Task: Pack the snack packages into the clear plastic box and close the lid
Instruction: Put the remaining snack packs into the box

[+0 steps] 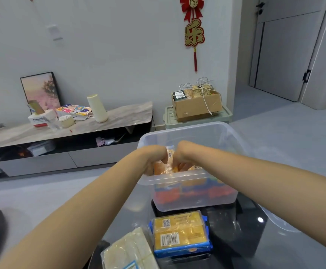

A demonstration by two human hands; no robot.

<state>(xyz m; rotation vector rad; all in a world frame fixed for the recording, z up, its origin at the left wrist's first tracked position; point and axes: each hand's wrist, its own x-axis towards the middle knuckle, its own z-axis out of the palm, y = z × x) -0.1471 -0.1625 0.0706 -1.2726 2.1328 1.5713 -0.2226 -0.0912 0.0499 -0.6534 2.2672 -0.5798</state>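
The clear plastic box (224,136) stands open on a dark glossy table (235,239). Both hands reach down inside it, wrists bent over the near rim. My left hand (154,158) and my right hand (185,154) together grip an orange snack package (169,162) held upright between them. Blue and orange packages (187,191) show through the box's front wall. In front of the box lies a yellow package in blue wrap (179,233), and a pale cracker package (129,251) lies at its left. A clear lid edge (280,222) shows at the right under my forearm.
A marble-topped TV cabinet (119,117) with a cream cylinder (98,107), tissue box and framed picture stands at the back left. A cardboard box (197,105) sits on a green bin behind the plastic box. A grey door is at the right.
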